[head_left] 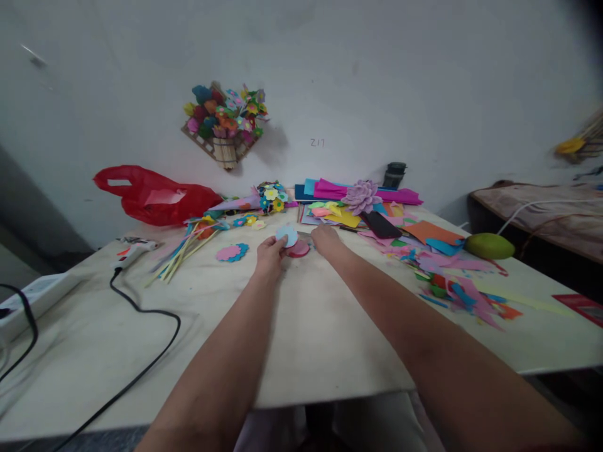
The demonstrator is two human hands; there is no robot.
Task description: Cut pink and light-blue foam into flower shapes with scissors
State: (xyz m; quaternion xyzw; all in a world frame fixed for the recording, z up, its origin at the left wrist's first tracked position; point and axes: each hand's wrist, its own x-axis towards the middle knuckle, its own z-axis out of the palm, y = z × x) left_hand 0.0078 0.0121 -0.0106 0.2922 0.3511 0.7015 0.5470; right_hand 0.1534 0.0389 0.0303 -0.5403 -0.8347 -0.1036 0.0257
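My left hand [270, 256] pinches a light blue disc [286, 236], of paper or thin foam, above the middle of the table. Just below the blue disc, a pink and red round piece [298, 249] lies close to my left fingers. My right hand [326, 240] is closed around what look like scissors [305, 235]; only a thin grey blade shows, pointing left at the disc's edge. My right fingers hide the handles. To the left of my hands, pink and blue scalloped pieces [232, 253] overlap on the table.
A glue gun [136, 252] trails its black cord across the left side, near a white power strip [40, 298]. Thin strips [183, 248] and a red plastic bag [162, 198] lie behind. Colored scraps [461, 285], a dark phone [380, 224] and a green fruit [490, 245] are on the right.
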